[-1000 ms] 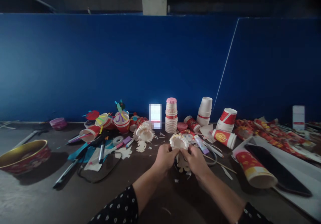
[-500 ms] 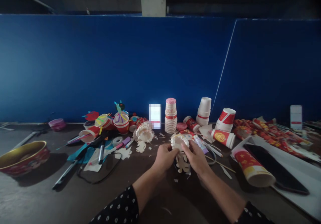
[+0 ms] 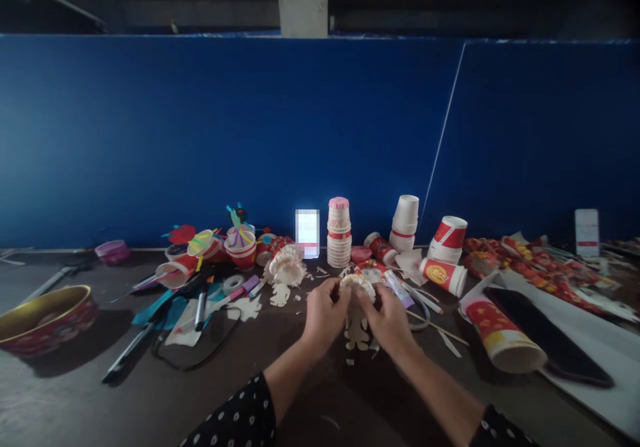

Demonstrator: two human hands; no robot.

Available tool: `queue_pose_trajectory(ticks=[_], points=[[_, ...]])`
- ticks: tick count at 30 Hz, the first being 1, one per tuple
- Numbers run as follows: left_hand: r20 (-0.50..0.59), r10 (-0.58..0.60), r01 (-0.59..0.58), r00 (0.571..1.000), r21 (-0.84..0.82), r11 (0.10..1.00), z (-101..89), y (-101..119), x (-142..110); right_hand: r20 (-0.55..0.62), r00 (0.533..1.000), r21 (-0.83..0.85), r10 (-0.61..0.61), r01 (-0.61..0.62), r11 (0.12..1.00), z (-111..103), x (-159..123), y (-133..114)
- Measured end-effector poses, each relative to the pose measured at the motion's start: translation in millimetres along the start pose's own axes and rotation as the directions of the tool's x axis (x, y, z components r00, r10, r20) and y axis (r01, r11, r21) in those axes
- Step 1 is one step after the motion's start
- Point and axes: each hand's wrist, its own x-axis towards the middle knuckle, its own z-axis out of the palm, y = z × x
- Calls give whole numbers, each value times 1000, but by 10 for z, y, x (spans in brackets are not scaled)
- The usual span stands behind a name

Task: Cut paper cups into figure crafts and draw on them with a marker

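Observation:
A white paper cutout figure (image 3: 357, 335) with a curled, fringed top is held between my two hands above the dark table. My left hand (image 3: 325, 307) grips its fringed top from the left, thumb and fingers pressed together. From the other side, my right hand (image 3: 389, 313) pinches the same top edge. The fingers hide much of the fringe, while the lobed lower part hangs between the hands. A similar white paper figure with a fringed head (image 3: 286, 270) rests beyond my left hand.
A stack of paper cups (image 3: 339, 237) and white cups (image 3: 405, 223) stand behind. Left are a marker (image 3: 201, 308), a tape roll (image 3: 233, 283) and a gold-lined bowl (image 3: 47, 323). Right lie a glue stick (image 3: 399, 288), a red cup (image 3: 503, 333) and a black phone (image 3: 547, 337). Paper scraps are scattered about.
The paper figure's fringed top has tipped and sits lower, more covered by my fingers. My left hand has shifted slightly left, and its fingers have moved inward over the top.

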Motion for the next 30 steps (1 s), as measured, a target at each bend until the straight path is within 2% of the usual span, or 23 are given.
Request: queue_pose_trajectory(ticks=[3, 6, 12, 17, 23, 30], points=[[-4, 24, -23, 1000, 93, 995, -8, -21, 8, 28, 999, 54, -38, 36, 998, 10, -22, -23], [4, 27, -27, 1000, 111, 993, -3, -46, 8, 26, 998, 40, -61, 60, 997, 16, -28, -16], [41, -20, 21, 999, -32, 999, 27, -85, -10, 5, 997, -85, -72, 72, 994, 42, -21, 48], [94, 65, -55, 993, -106, 993, 34, -68, -13, 66, 995, -77, -78, 83, 994, 63, -23, 58], [61, 49, -46, 997, -53, 998, 27, -100, -22, 129, 988, -10, -90, 92, 996, 75, -10, 75], [75, -18, 30, 997, -160, 987, 27, -123, -64, 115, 984, -7, -136, 138, 990, 58, -15, 94]])
